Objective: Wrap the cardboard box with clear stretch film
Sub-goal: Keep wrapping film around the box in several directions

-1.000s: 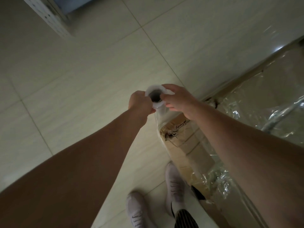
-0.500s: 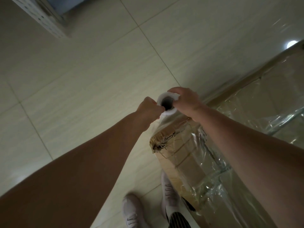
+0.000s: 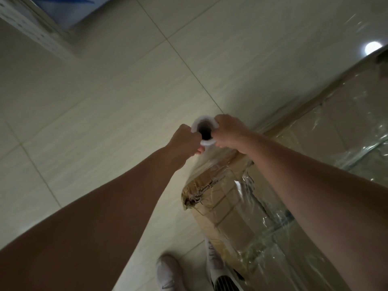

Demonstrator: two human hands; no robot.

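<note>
A roll of clear stretch film (image 3: 204,131) stands upright, seen from above as a white ring with a dark hollow core. My left hand (image 3: 185,141) grips its left side and my right hand (image 3: 230,133) grips its right side. Film runs down from the roll onto the near corner of a large brown cardboard box (image 3: 226,198) lying on the floor at the right. Wrinkled clear film (image 3: 346,143) covers the box's top and side. The box's near corner is torn.
The floor is pale glossy tile (image 3: 105,122) with a lamp's reflection (image 3: 372,48) at the far right. A perforated metal shelf frame (image 3: 37,24) stands at the top left. My two white shoes (image 3: 170,271) stand beside the box's lower end.
Both hands and the roll have shifted from the box's end toward its corner, and the view has swung so more of the wrapped box top shows. The grip is unchanged.
</note>
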